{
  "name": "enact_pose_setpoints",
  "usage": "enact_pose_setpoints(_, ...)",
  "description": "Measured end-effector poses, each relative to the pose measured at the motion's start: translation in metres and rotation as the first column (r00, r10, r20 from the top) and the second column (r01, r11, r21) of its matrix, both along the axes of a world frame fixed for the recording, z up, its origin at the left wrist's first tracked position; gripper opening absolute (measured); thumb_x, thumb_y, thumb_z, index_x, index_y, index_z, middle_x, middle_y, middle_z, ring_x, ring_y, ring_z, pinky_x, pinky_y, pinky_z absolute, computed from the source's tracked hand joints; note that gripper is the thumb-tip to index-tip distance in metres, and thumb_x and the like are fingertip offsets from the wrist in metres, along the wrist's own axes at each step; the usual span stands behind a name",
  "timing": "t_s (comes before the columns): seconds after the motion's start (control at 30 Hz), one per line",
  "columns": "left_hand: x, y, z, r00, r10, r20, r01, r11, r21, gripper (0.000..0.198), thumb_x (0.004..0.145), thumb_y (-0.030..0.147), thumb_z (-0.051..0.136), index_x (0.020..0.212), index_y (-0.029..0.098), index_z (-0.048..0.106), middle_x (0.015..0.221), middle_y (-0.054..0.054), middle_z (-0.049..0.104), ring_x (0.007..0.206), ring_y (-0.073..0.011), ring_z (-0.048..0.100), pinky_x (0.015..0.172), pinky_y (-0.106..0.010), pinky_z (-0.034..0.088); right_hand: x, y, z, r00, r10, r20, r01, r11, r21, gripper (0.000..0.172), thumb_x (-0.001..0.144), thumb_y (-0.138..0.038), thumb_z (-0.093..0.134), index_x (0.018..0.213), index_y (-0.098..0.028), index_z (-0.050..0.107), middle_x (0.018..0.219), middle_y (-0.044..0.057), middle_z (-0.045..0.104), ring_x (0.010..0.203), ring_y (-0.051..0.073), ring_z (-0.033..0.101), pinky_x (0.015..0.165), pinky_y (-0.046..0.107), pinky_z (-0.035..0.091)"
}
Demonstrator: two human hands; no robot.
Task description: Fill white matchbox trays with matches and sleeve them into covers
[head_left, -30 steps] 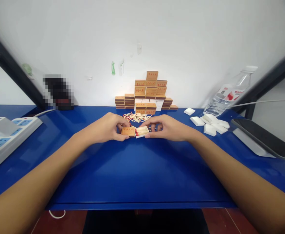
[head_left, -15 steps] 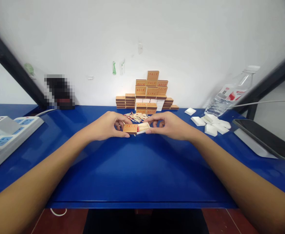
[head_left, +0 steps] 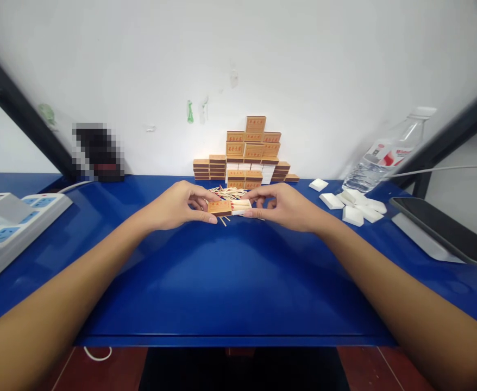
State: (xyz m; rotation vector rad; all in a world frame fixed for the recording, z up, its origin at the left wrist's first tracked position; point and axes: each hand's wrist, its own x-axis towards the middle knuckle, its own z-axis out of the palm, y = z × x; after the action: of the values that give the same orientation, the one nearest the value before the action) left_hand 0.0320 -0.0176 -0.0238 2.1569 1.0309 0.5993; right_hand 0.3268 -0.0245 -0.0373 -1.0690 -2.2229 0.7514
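Observation:
Between my hands is a partly slid-out matchbox. My left hand (head_left: 183,206) grips its orange-brown matchbox sleeve (head_left: 219,208) between thumb and fingers. The white matchbox tray (head_left: 242,207) sticks out to the right, with red-tipped matches in it, and my right hand (head_left: 281,207) pinches its outer end. Just behind lies a pile of loose matches (head_left: 232,192), partly hidden by the box and my fingers. A few matchsticks (head_left: 224,220) show on the table in front of the box.
Stacked matchboxes (head_left: 255,145) stand against the wall. Several white trays (head_left: 355,202) lie on the right by a tilted water bottle (head_left: 385,157) and a phone (head_left: 446,228). A power strip (head_left: 30,231) is at the left of the blue table (head_left: 234,288).
Both hands have raised the matchbox slightly and tipped it, and fewer matches show in its tray. Matchsticks now show on the table in front of the box.

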Motion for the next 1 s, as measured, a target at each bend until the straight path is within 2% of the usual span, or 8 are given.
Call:
enact_pose_setpoints(0.3, 0.000, 0.001, -0.002, 1.000, 0.006, -0.010, -0.006, 0.999, 0.042, 0.051, 0.073, 0.040, 0.093, 0.118, 0.019, 0.080, 0.088, -0.005, 0.079, 0.078, -0.0192, 0.072, 0.073, -0.033, 0.059, -0.002, -0.002, -0.001, 1.000, 0.005, 0.017, -0.005, 1.000, 0.006, 0.050, 0.080, -0.056, 0.083, 0.112, -0.018, 0.079, 0.080, 0.003, 0.071, 0.068, 0.016, 0.058, 0.063, 0.030, 0.044)
enact_pose_setpoints(0.47, 0.001, 0.000, -0.005, 0.999, -0.029, -0.046, 0.031, 0.999, 0.042, 0.049, 0.076, 0.043, 0.090, 0.118, 0.019, 0.080, 0.091, -0.006, 0.079, 0.077, -0.0192, 0.071, 0.072, -0.033, 0.058, -0.008, -0.004, -0.004, 1.000, -0.007, 0.016, 0.006, 0.998, 0.060, 0.029, 0.091, -0.045, 0.073, 0.104, -0.018, 0.073, 0.095, 0.005, 0.074, 0.076, 0.017, 0.062, 0.067, 0.030, 0.046)
enact_pose_setpoints(0.57, 0.003, -0.002, -0.007, 0.996, -0.066, -0.062, 0.069, 0.996, 0.049, 0.044, 0.079, 0.042, 0.087, 0.117, 0.020, 0.081, 0.094, -0.006, 0.079, 0.079, -0.0188, 0.071, 0.075, -0.032, 0.058, -0.010, -0.005, -0.006, 0.999, 0.031, 0.034, -0.034, 0.995, 0.097, 0.020, 0.094, -0.039, 0.070, 0.094, -0.019, 0.071, 0.095, 0.005, 0.071, 0.082, 0.018, 0.062, 0.072, 0.031, 0.047)
enact_pose_setpoints(0.7, 0.005, -0.004, -0.009, 0.992, -0.089, -0.088, 0.094, 0.994, 0.052, 0.043, 0.080, 0.040, 0.086, 0.118, 0.021, 0.080, 0.100, -0.006, 0.079, 0.083, -0.0194, 0.072, 0.078, -0.033, 0.059, -0.012, -0.006, -0.009, 0.988, 0.086, 0.127, -0.099, 0.991, 0.093, 0.020, 0.097, -0.037, 0.068, 0.087, -0.020, 0.071, 0.094, 0.005, 0.066, 0.086, 0.019, 0.058, 0.078, 0.033, 0.046)
enact_pose_setpoints(0.87, 0.006, -0.004, -0.010, 0.992, -0.101, -0.081, 0.105, 0.993, 0.046, 0.041, 0.081, 0.041, 0.085, 0.117, 0.021, 0.080, 0.098, -0.006, 0.079, 0.083, -0.0194, 0.071, 0.079, -0.034, 0.060, -0.013, -0.006, -0.013, 0.976, 0.126, 0.177, -0.147, 0.983, 0.108, 0.021, 0.102, -0.034, 0.060, 0.087, -0.020, 0.065, 0.094, 0.006, 0.066, 0.091, 0.020, 0.058, 0.082, 0.034, 0.045)
enact_pose_setpoints(1.0, 0.006, -0.003, -0.010, 0.994, -0.084, -0.065, 0.087, 0.995, 0.041, 0.043, 0.080, 0.042, 0.086, 0.117, 0.020, 0.080, 0.098, -0.006, 0.078, 0.082, -0.0188, 0.071, 0.078, -0.033, 0.059, -0.010, -0.004, -0.009, 0.989, 0.062, 0.133, -0.079, 0.989, 0.124, 0.019, 0.102, -0.033, 0.059, 0.088, -0.020, 0.064, 0.096, 0.006, 0.067, 0.091, 0.020, 0.060, 0.081, 0.034, 0.045)
